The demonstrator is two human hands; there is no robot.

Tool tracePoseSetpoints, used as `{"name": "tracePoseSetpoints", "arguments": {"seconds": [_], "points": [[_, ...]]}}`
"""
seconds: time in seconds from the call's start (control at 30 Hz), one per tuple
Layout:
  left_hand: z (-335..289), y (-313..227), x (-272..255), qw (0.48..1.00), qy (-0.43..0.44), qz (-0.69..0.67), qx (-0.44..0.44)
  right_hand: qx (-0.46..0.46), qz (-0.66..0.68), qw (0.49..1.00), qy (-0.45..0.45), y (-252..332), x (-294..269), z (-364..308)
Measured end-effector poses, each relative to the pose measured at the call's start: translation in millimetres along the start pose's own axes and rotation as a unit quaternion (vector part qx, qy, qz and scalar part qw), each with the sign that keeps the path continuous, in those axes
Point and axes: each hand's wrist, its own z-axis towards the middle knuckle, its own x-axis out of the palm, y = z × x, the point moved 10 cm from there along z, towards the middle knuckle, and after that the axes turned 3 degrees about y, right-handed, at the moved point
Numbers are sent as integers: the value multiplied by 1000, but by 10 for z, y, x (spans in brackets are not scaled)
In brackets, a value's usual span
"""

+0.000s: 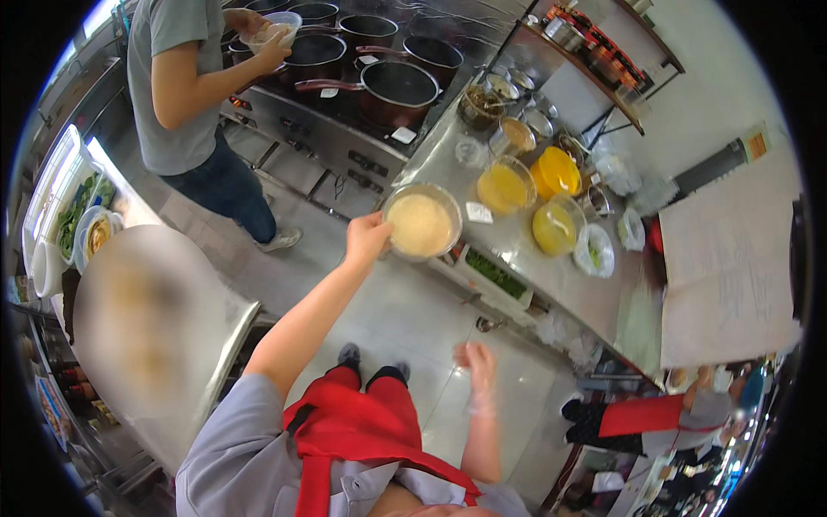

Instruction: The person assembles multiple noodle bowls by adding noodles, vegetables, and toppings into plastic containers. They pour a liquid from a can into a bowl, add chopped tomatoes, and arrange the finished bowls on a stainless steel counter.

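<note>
Head view. We see the left hand (pixel 366 239) extended away from the body, its grip closed on the near-left rim of a clear bowl (pixel 422 222) filled with a pale yellow, grainy content. The bowl hangs at the near edge of the steel worktop (pixel 517 250), partly over the tiled floor (pixel 405 319); we cannot tell whether its base rests on the worktop edge. The right hand (pixel 478 366) is raised over the floor, well apart from the bowl, fingers spread and blurred, holding nothing; it appears to wear a thin clear glove.

Hazards, as we judge them:

1. One-point rim hold. The bowl is full and held at one side only. A tilt toward the far-right side would spill the content onto the worktop or floor.
2. Crowded landing area. Just beyond the bowl stand a second clear bowl of yellow liquid (pixel 504 188), an orange lid (pixel 556 172) and a tray of green vegetable (pixel 495 274). A careless set-down could knock these.
3. Edge placement. A bowl left overhanging the edge could drop.
4. Another person's hand (pixel 271 52) holds a container at the far-left stove (pixel 345 112); the aisle between is narrow, so contact is possible.
</note>
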Motion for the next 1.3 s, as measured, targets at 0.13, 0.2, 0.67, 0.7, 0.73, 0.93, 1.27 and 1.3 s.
{"name": "tracePoseSetpoints", "arguments": {"seconds": [0.13, 0.2, 0.67, 0.7, 0.73, 0.93, 1.27, 1.3], "points": [[1330, 36, 916, 996, -35, -70, 48, 90, -2, 996, 22, -852, -397, 227], [1866, 138, 1232, 995, -71, -52, 55, 161, 5, 986, 31, -1147, -494, 442], [1645, 138, 1161, 977, -57, 173, 107, -18, -152, 927, 342, 58, 609, 1528], [995, 5, 836, 952, -55, 197, 226, -52, -139, 903, 404, 116, 1059, 1331], [310, -71, 499, 930, 16, 179, 322, -53, -137, 887, 438, 85, 1500, 1074], [-5166, 968, -3608, 870, -455, 122, 146, -261, -155, 654, 693, -336, 4217, -2406], [-13576, 1036, -5916, 297, -926, 155, 175, -157, -137, 360, 910, -2357, 6181, -9180], [-14032, 816, -6010, 234, -940, 168, 180, -172, -122, 380, 901, -2275, 6435, -9413]]}}
